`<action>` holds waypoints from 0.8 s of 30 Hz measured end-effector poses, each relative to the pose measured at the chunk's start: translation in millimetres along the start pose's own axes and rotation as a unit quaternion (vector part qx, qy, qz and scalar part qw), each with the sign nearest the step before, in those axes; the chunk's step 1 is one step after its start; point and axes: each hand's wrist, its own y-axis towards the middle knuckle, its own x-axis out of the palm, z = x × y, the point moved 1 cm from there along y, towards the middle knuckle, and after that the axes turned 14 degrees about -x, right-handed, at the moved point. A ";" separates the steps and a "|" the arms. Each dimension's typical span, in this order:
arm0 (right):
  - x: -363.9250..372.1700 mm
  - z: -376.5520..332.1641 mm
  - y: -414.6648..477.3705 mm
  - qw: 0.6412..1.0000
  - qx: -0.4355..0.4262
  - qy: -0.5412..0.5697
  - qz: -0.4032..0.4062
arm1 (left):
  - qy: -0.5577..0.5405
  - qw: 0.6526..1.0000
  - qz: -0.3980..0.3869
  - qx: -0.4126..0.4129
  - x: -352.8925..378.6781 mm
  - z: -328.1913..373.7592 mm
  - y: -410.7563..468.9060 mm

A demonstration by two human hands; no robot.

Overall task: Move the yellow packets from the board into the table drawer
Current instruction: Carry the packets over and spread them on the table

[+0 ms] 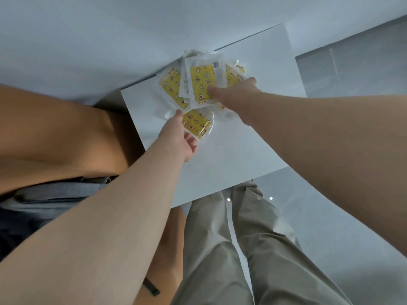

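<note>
Several yellow packets (201,84) in clear wrappers, printed with stars, lie fanned in a pile at the far end of the white board (231,155). One packet (196,124) sits nearer me, apart from the pile's centre. My right hand (233,95) reaches in from the right, with its thumb pressed on the top middle packet and its fingers beyond the pile's right side. My left hand (180,137) comes from the lower left with its fingers spread. Its thumb touches a wrapper edge and its palm lies against the near packet. No drawer is visible.
A tan-brown surface (55,139) lies left of the board, with grey fabric (57,192) along its near edge. My khaki trouser legs (231,249) stand below the board on a glossy grey floor (330,227). A pale wall (132,29) is behind.
</note>
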 end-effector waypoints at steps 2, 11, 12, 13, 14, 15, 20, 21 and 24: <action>-0.7 3.2 2.6 1.000 -0.001 0.020 0.013 | 0.005 1.000 0.003 0.029 -2.5 7.6 3.8; -13.5 24.8 -1.0 0.988 0.031 0.154 0.014 | 0.055 0.987 0.084 0.122 1.4 45.4 5.1; -14.3 26.8 -1.0 0.987 0.028 0.159 0.018 | 0.058 0.985 0.091 0.134 2.1 48.1 5.2; -14.0 28.3 -0.8 0.986 0.024 0.165 0.022 | 0.073 0.981 0.096 0.151 2.9 51.0 6.6; -13.8 29.7 -0.6 0.985 0.020 0.168 0.027 | 0.099 0.975 0.095 0.174 4.2 52.3 7.6; -13.3 31.0 -0.6 0.984 0.015 0.173 0.033 | 0.126 0.968 0.086 0.199 6.6 52.7 8.1; -10.8 35.7 -2.2 0.978 0.020 0.201 0.046 | 0.163 0.951 0.063 0.254 17.4 54.1 7.3; -12.1 36.7 -3.2 0.975 0.025 0.215 0.042 | 0.170 0.950 0.064 0.255 18.7 52.7 6.3; -16.5 40.4 -4.7 0.970 0.034 0.239 0.033 | 0.175 0.950 0.073 0.248 24.4 51.4 4.0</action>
